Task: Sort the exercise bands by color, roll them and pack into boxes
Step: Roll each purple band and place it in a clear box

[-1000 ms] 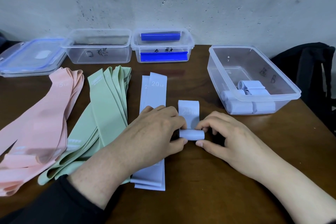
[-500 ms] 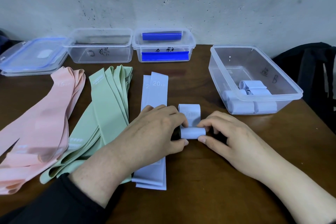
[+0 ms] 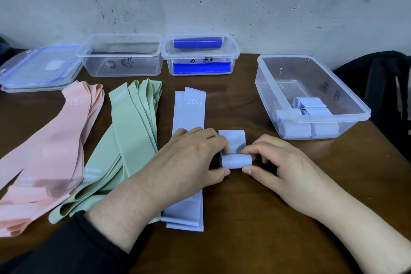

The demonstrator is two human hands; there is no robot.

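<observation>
We pinched the blue band roll [image 3: 236,160] at both ends, left hand [image 3: 191,158] and right hand [image 3: 278,162], roll axis left-right, unrolled tail running far. Pale lavender-blue, matte, on the table [image 3: 255,218] centre. Left forearm lay over the flat blue bands [image 3: 189,113]; green bands [image 3: 133,131] and pink bands [image 3: 55,144] further left. Far right: box [image 3: 347,115] holding finished blue rolls.

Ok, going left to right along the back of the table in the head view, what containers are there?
Blue-rimmed lid → empty clear box → box with blue clips → box of rolled lilac bands.
</observation>
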